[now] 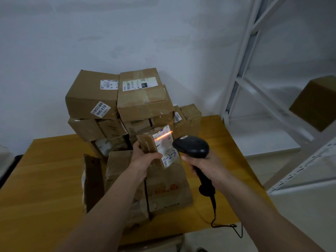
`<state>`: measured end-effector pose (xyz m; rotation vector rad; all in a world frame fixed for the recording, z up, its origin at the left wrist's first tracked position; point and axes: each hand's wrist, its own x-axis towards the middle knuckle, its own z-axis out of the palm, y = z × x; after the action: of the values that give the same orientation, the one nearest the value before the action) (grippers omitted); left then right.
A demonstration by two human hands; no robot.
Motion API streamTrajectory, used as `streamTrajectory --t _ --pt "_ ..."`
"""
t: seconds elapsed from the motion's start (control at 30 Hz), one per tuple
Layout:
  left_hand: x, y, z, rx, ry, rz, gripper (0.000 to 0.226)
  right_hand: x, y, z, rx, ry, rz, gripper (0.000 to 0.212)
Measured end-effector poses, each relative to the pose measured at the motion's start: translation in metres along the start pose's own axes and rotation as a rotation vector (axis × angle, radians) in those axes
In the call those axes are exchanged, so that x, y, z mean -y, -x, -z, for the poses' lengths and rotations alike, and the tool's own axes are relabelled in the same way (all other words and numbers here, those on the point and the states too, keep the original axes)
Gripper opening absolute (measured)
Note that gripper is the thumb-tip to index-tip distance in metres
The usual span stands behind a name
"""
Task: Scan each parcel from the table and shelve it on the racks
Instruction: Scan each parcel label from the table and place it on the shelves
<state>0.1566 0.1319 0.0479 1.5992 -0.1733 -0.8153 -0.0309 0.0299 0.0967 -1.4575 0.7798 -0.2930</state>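
A yellow wooden table [45, 179] stood against a pale wall, piled with brown cardboard boxes [116, 99], and a white metal rack [254, 91] to the right held one more brown carton [316, 102]. The left hand [143, 159] gripped a small taped brown parcel [154, 142] above the table, its white label turned right. The right hand [205, 168] clasped a black corded barcode scanner [192, 146] just beside the parcel, its orange beam crossing the label.
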Motion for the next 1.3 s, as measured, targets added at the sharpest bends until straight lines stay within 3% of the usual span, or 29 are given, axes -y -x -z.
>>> streamTrajectory --t 0.27,0.47,0.53,0.77,0.93,1.1,1.3 --pt "0.017 -0.004 -0.006 0.156 -0.134 0.01 0.106 -0.022 0.019 -0.005 -0.141 -0.06 -0.038 0.013" --pt "0.026 0.023 -0.035 0.326 -0.155 0.099 0.064 -0.037 0.049 0.018 -0.333 -0.222 -0.075 0.019" --pt "0.025 0.037 -0.049 0.372 -0.122 0.126 0.059 -0.04 0.061 0.032 -0.427 -0.264 -0.068 0.021" --pt "0.017 0.098 -0.122 0.536 -0.064 0.105 0.083 -0.049 0.123 0.1 -0.565 -0.334 -0.001 0.028" --pt "0.022 0.165 -0.207 0.68 -0.123 0.041 0.082 -0.067 0.186 0.17 -0.654 -0.42 0.044 0.024" --pt "0.034 0.224 -0.283 0.667 -0.139 0.017 0.087 -0.085 0.242 0.236 -0.726 -0.451 0.119 0.026" --pt "0.041 0.271 -0.353 0.577 -0.108 -0.001 0.113 -0.095 0.276 0.294 -0.74 -0.473 0.193 0.034"
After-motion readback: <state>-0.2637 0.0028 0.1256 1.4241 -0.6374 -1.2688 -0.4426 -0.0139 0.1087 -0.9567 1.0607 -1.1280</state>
